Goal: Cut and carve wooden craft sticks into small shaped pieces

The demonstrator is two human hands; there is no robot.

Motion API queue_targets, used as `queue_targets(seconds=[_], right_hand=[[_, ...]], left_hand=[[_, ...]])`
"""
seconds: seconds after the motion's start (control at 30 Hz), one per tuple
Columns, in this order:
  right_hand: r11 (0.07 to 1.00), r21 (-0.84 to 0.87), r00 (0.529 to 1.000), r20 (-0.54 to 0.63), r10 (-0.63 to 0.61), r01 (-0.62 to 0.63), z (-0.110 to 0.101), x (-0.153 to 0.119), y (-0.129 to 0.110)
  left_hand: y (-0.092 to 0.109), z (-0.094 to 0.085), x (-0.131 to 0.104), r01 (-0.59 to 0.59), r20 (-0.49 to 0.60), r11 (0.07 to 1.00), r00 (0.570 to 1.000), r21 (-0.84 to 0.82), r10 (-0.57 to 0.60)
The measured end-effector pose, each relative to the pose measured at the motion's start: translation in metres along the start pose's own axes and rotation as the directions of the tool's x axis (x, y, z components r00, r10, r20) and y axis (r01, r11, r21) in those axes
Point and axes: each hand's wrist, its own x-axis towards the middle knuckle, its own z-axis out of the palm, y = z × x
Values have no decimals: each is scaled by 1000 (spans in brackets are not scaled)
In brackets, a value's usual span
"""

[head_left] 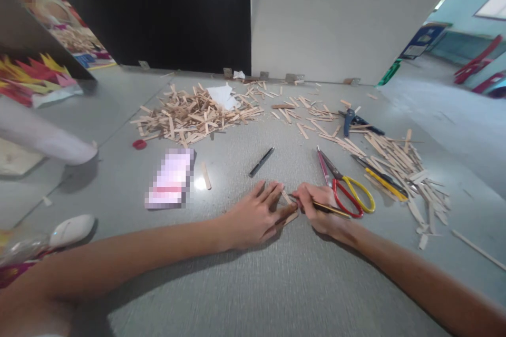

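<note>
My left hand lies on the table with its fingers stretched out, pressing on small flat wooden sticks. Parts of these sticks are hidden under the fingers. Close against them, my right hand grips a dark pencil, its tip by the sticks at my left fingertips. Just right of that hand lie scissors with one red and one yellow handle loop. A black pen rests beyond my hands, and a single stick lies left of it.
A heap of wooden pieces with white paper lies at the back left. More sticks, a yellow-and-black cutter and dark blue clippers are at right. A blurred pink-white packet and white mouse are at left. Upright panels stand behind.
</note>
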Motion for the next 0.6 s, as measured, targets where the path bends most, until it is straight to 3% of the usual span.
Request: queue_targets(seconds=[0.1,0.6], right_hand=[[1000,1,999,-29,27,-27,1,0,0],[999,-1,997,55,50,-50,3,9,0]], left_hand=[[-1,-1,0,-8,1,1000,1000,17,8],[2,-3,2,-5,28,1000,1000,16,4]])
